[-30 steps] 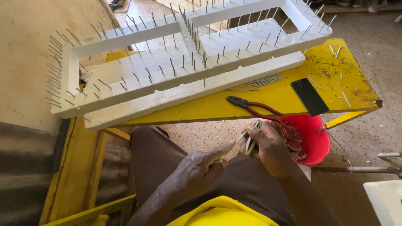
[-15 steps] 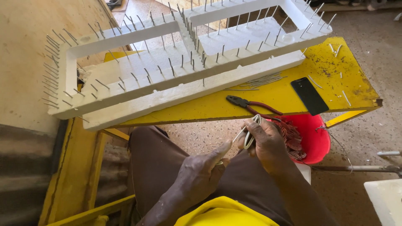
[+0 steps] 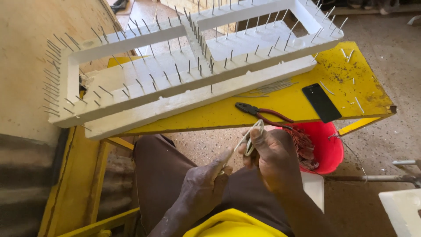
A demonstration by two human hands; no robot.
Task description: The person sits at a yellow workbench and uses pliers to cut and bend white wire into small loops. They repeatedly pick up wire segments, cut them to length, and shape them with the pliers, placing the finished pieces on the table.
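Note:
My right hand (image 3: 274,158) grips a thin loop of pale wire (image 3: 253,136) just below the front edge of the yellow table (image 3: 302,101). My left hand (image 3: 204,182) pinches the lower end of the same wire over my lap. On the table lies a long white foam frame (image 3: 175,83) studded with several upright metal pins. Red-handled pliers (image 3: 258,113) rest on the table right above my hands, touched by neither.
A black phone (image 3: 321,102) and loose wire pieces (image 3: 272,87) lie on the tabletop to the right. A red bucket (image 3: 326,147) with reddish wire stands on the floor under the table's right end. A white block (image 3: 401,210) sits at lower right.
My hands have shifted slightly; the wire loop now stands a little higher in my right hand. The table's contents have not moved.

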